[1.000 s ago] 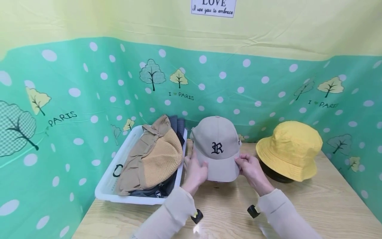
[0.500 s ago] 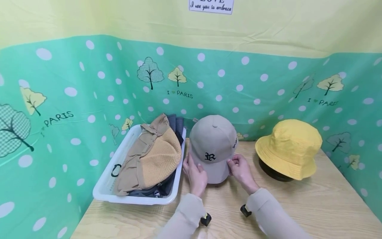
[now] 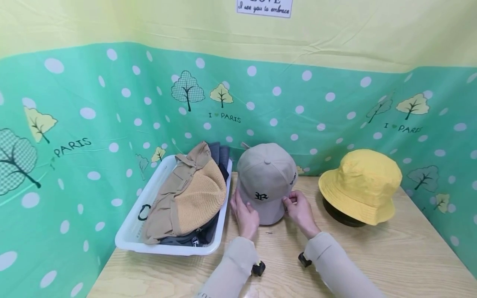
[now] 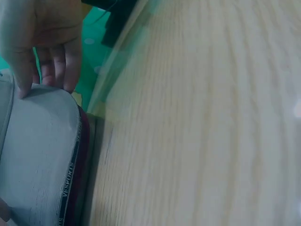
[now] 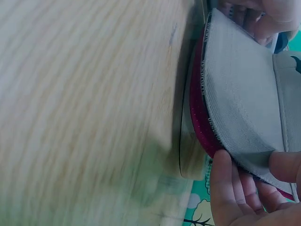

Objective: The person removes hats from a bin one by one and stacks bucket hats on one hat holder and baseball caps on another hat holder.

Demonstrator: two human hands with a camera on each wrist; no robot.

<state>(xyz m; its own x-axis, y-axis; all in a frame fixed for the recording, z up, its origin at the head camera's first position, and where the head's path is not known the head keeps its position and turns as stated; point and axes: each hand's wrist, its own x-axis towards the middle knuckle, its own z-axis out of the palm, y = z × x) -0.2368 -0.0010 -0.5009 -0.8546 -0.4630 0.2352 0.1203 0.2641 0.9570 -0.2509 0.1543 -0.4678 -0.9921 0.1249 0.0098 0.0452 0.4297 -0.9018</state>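
A beige baseball cap [image 3: 266, 169] with a black letter emblem stands crown up near the back wall, brim towards me. My left hand [image 3: 246, 217] holds its brim at the left side, fingers along the lower crown; in the left wrist view only a fingertip [image 4: 3, 212] shows. With thumb on top and fingers underneath, my right hand [image 3: 301, 212] pinches the brim's right edge, as the right wrist view shows. The brim [image 5: 240, 89] has a lettered dark edge and a maroon layer beneath. A rounded wood-coloured base [image 5: 192, 157] shows under it.
A yellow bucket hat [image 3: 361, 184] sits on a black stand [image 3: 340, 213] to the right. At left, a white basket [image 3: 126, 244] holds a tan knit-and-fabric hat [image 3: 201, 198] and dark folded items [image 3: 220, 155]. A printed curtain [image 3: 279, 95] encloses the wooden table [image 3: 395, 248].
The cap has tipped forward and turned slightly, so its crown button and side lettering show more and the emblem sits lower. Both hands have moved along with it, the right one a little leftward.
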